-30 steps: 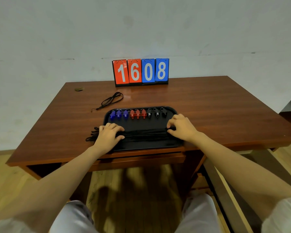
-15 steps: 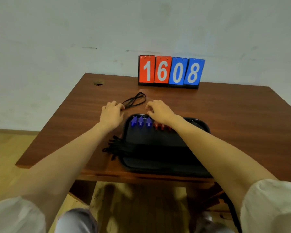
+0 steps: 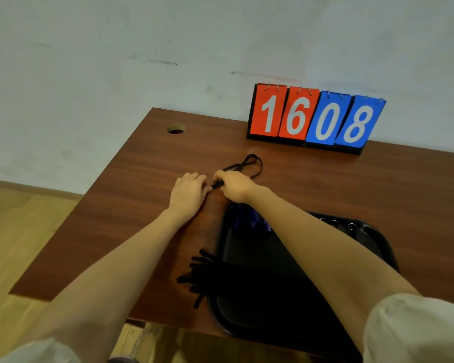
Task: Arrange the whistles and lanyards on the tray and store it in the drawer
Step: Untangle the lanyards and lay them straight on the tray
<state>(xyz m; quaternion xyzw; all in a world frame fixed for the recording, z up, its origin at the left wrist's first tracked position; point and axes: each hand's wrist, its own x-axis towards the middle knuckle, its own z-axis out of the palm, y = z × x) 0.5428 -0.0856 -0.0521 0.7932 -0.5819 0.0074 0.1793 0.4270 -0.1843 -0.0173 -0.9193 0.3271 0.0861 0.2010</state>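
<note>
Lanyard pinched, tray at table edge

Desk bears tray, lanyard, scoreboard

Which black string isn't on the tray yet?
The looped lanyard on the table beyond the tray, pinched by the right hand. The other lanyards lie bundled across the tray.

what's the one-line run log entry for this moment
right hand: pinches loose black cord lanyard on brown wooden desk | left hand: at its end, grip unclear | black plastic tray: not yet stored
</note>
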